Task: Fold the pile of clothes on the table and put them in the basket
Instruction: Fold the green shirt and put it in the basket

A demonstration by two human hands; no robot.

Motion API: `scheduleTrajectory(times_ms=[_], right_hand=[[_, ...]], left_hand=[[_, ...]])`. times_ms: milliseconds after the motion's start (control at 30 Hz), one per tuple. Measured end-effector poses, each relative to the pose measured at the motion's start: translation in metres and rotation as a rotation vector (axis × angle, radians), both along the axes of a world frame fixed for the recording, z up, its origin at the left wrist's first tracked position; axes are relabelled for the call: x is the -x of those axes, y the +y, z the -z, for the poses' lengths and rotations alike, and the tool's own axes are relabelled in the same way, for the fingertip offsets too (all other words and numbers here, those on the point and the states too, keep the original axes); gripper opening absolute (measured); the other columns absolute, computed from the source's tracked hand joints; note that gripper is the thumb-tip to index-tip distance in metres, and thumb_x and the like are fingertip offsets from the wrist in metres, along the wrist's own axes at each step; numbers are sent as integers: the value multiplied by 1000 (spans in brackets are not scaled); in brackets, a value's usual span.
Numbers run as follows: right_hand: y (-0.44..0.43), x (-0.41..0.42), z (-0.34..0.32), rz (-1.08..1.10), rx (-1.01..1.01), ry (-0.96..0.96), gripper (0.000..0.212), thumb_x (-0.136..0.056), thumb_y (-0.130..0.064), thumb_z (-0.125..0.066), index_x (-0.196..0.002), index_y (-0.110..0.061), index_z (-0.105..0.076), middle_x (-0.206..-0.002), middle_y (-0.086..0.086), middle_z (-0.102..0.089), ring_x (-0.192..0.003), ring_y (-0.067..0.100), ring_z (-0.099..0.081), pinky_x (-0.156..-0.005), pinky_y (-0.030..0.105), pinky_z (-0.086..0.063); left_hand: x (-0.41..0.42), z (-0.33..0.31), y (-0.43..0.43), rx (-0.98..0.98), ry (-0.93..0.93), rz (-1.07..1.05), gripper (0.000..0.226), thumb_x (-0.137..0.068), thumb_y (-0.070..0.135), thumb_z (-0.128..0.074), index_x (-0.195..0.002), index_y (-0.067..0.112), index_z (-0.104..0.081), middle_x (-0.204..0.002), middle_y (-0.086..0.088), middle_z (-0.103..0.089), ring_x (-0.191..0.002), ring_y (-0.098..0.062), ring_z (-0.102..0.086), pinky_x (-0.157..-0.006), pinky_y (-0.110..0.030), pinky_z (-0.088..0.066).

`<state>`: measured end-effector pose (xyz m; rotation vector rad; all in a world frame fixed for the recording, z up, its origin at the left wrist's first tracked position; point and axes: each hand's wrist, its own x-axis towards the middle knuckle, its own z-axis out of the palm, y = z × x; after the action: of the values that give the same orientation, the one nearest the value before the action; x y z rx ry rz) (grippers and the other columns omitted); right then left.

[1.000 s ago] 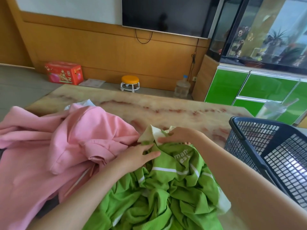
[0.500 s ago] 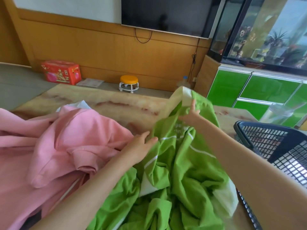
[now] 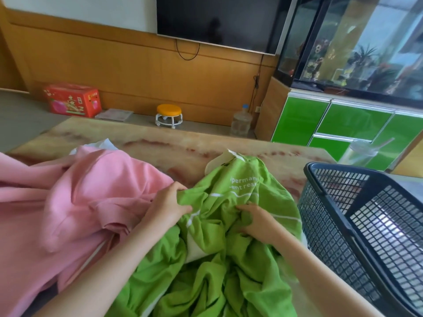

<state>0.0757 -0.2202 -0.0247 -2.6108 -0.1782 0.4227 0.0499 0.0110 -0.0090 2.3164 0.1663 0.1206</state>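
Observation:
A crumpled green shirt (image 3: 229, 259) with white stripes, white lettering and a pale collar lies on the table in front of me. My left hand (image 3: 167, 207) grips a bunch of its fabric at the left edge. My right hand (image 3: 256, 220) grips another fold near the middle, just below the lettering. A pink garment (image 3: 68, 202) lies heaped to the left, touching the green shirt, with a bit of white cloth (image 3: 103, 144) behind it. A dark mesh basket (image 3: 332, 236) stands at the right.
The marbled table (image 3: 160, 143) stretches bare beyond the clothes. A clear lidded cup with a straw (image 3: 359, 153) stands behind the basket. On the floor past the table are a red box (image 3: 73, 102), a small orange stool (image 3: 169, 115) and a water bottle (image 3: 241, 122).
My right hand had lifted the green shirt's collar high; the collar now lies back on the table and that hand has moved down to grip a lower fold. My left hand closed on the fabric.

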Motion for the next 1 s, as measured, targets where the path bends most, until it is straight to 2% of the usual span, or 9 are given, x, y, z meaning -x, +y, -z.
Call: scheduleTrajectory(times_ms=[200,367,467,567,667,733,833,933,1000], right_hand=[[-16,21,-12,87,-102,-154,63,-80,16,-48,-131,-21,-54,-145,1,-42,-125,24,-47,-84,24,-50],[-24,37,-18,73,-26,-217,63,-81,16,-39,-131,-19,-55,-148,0,-39,-133,23,-41,-107,34,-40],[-33,43,-11,47,131,-146,55,-86,8,-45,-133,-20,-53,-151,-4,-34,-133,21,-41,-107,35,-39],[-38,50,-10,109,96,-128,51,-90,5,-44,-134,-20,-52,-153,-4,-29,-138,22,-34,-110,34,-35],[-30,61,-17,100,63,-304,37,-96,-19,-50,-133,-27,-52,-152,-6,-28,-146,22,-12,-116,42,-14],[-20,76,-22,22,-5,-411,37,-93,-38,-53,-129,-32,-54,-148,-12,-34,-145,14,-11,-117,41,-9],[-4,109,-19,-190,-9,-345,67,-73,-72,-39,-130,-39,-50,-145,-20,-36,-142,6,-15,-117,35,-6],[-2,142,6,-326,114,-420,85,-62,-86,-29,-129,-39,-52,-135,-21,-50,-137,7,-31,-116,29,-4],[-6,158,25,-397,247,-438,86,-60,-90,-33,-122,-36,-59,-119,-20,-62,-126,13,-50,-111,36,-13]], left_hand=[[10,-20,16,-48,-290,-141,38,-78,-6,-59,-105,19,-65,-104,1,-64,-96,-18,-59,-77,-21,-39],[21,-32,25,-99,-333,-86,51,-71,-15,-50,-103,21,-66,-105,-1,-58,-99,-19,-56,-84,-28,-43],[34,-37,31,-163,-404,-124,57,-68,-19,-47,-102,22,-68,-105,-2,-58,-101,-22,-54,-87,-32,-44],[37,-39,41,-280,-414,-178,55,-71,-15,-54,-110,21,-68,-112,-8,-54,-108,-30,-46,-94,-35,-36],[39,-33,36,-370,-380,-49,43,-73,8,-74,-114,21,-67,-118,-10,-57,-114,-33,-47,-101,-34,-25],[49,-28,22,-376,-407,88,34,-77,20,-74,-110,21,-69,-114,-5,-62,-113,-29,-49,-102,-37,-27],[84,-19,1,-342,-338,400,32,-83,47,-61,-109,30,-68,-113,11,-64,-110,-11,-53,-109,-44,-31],[122,1,-9,-472,-53,610,73,-68,76,-35,-133,42,-45,-137,24,-42,-130,7,-26,-119,-37,7],[137,11,-8,-524,-23,607,78,-74,72,-42,-143,44,-22,-145,25,-23,-132,11,-1,-113,-30,22]])
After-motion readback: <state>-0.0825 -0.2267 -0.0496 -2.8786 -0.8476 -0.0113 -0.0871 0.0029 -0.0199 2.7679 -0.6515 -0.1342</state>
